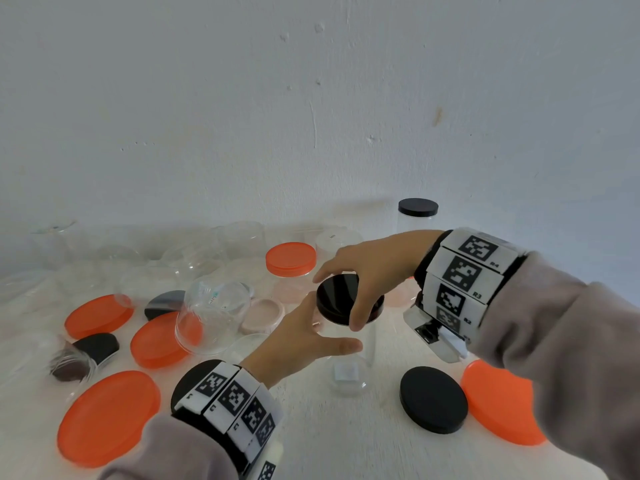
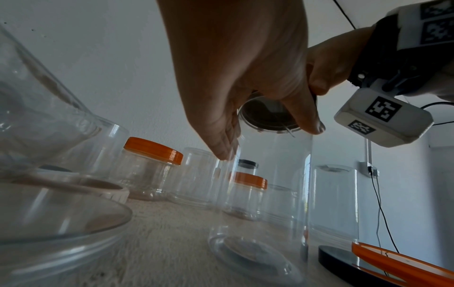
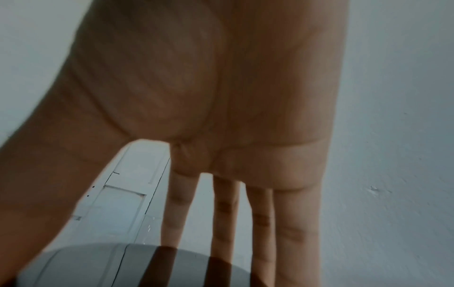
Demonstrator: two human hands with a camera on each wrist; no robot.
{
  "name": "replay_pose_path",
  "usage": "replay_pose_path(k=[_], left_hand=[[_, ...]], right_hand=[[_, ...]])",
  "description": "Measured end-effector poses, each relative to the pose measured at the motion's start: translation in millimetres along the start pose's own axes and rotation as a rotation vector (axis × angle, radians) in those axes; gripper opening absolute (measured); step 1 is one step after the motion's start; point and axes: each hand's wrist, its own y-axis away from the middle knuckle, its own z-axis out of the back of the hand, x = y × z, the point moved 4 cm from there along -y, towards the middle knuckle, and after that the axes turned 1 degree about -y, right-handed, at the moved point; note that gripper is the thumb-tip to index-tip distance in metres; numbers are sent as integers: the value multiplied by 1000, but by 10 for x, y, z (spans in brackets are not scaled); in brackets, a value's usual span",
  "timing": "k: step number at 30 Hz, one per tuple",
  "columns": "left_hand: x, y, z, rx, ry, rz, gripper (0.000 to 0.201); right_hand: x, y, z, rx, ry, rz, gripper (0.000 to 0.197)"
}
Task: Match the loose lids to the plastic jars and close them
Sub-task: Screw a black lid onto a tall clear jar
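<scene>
A tall clear plastic jar (image 1: 349,372) stands upright on the white table, near the middle. My left hand (image 1: 332,336) grips its upper part, thumb in front and fingers (image 2: 221,139) round the far side. A glossy black lid (image 1: 337,296) sits on the jar's mouth. My right hand (image 1: 341,299) reaches over it from the right and pinches its rim, thumb at the near edge and fingers at the far edge. In the right wrist view the fingers (image 3: 223,213) stretch across the shiny lid top (image 3: 110,266). How far the lid is seated I cannot tell.
Loose orange lids (image 1: 109,417) (image 1: 98,315) (image 1: 498,403) and a black lid (image 1: 433,398) lie around the jar. A clear jar (image 1: 214,317) lies tipped over an orange lid at left, by a pink lid (image 1: 263,315). Closed jars (image 1: 291,259) (image 1: 418,207) and open ones stand along the wall.
</scene>
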Motion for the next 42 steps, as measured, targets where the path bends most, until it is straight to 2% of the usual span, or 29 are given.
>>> replay_pose_path(k=[4, 10, 16, 24, 30, 38, 42], left_hand=[[-1, 4, -5, 2, -5, -2, 103], [-7, 11, -13, 26, 1, -11, 103], [-7, 16, -9, 0, 0, 2, 104], [-8, 7, -16, 28, 5, -20, 99], [9, -4, 0, -8, -21, -7, 97], [4, 15, -16, 26, 9, -34, 93], [14, 10, 4, -12, -15, -15, 95]], right_hand=[[-9, -5, 17, -37, -3, 15, 77], [-24, -45, -25, -75, 19, -81, 77], [-5, -25, -3, 4, 11, 12, 83], [-35, -67, -60, -105, 29, -76, 77], [1, -32, -23, -10, -8, 38, 81], [-13, -73, -80, -103, 37, -61, 79], [-10, -34, -71, -26, -2, 12, 85]])
